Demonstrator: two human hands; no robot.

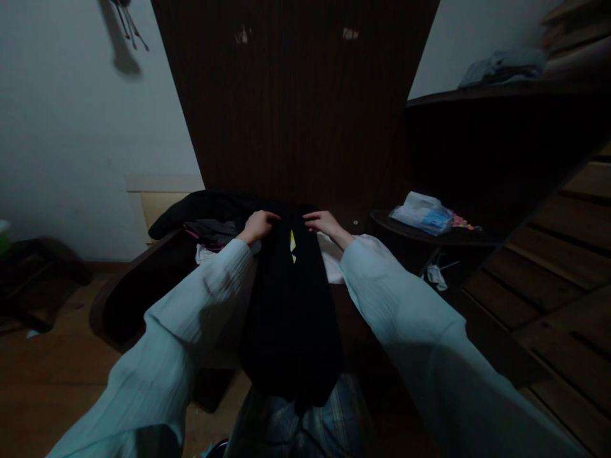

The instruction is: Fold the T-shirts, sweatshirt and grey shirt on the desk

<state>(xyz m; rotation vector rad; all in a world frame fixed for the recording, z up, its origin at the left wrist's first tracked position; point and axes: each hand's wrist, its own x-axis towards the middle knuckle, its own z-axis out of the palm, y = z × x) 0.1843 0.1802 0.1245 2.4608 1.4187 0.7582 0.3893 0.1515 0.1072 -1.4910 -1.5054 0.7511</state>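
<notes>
A long, narrow black folded garment point(291, 318) stretches from the far edge of the dark surface down toward my lap, with a small yellow and white print on its upper part. At its far left edge, my left hand point(260, 226) has bent fingers closed on the cloth. Opposite it, my right hand point(327, 224) holds the far right edge between thumb and fingers. The fingertips are dim against the black fabric. White cloth point(331, 257) shows under my right forearm.
More dark clothes point(210, 213) are heaped left of my hands. A dark wooden panel point(296, 114) rises behind. To the right, a corner shelf point(443, 236) bears a white and blue plastic pack point(424, 213). Folded cloth point(506, 67) lies on the higher shelf.
</notes>
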